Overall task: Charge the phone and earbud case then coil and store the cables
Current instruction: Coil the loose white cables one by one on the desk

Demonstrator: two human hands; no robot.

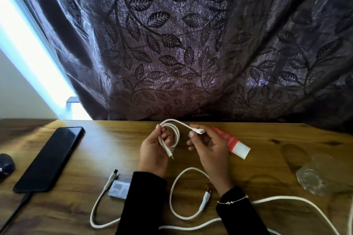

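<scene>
Now the person's left hand (152, 150) is holding a small coil of white cable (172, 135) above the wooden table (114, 150), its grip curled round the loops, with one small plug end hanging down from the coil just beside the palm. The right hand (208, 149) is pinching the cable's other end, a white plug (198, 131), between thumb and fingertips, and a short arc of cable is running from that plug back over to the coil. Both forearms are wearing dark sleeves, and a thin bracelet (233, 200) is sitting on the right wrist.

A black phone (51, 156) is lying on the left part of the table with a dark cable (15, 213) plugged into its near end. A second, longer white cable (181, 210) is lying loose on the table under and around the forearms, one plug pointing up beside a small white box with a barcode label (119, 190). A red and white tube (236, 145) is lying behind the right hand. A clear glass (313, 177) is lying on its side at the right. A dark rounded object (6, 164) is showing at the left edge; what it is cannot be told. A dark leaf-patterned curtain (181, 44) is hanging behind the table.
</scene>
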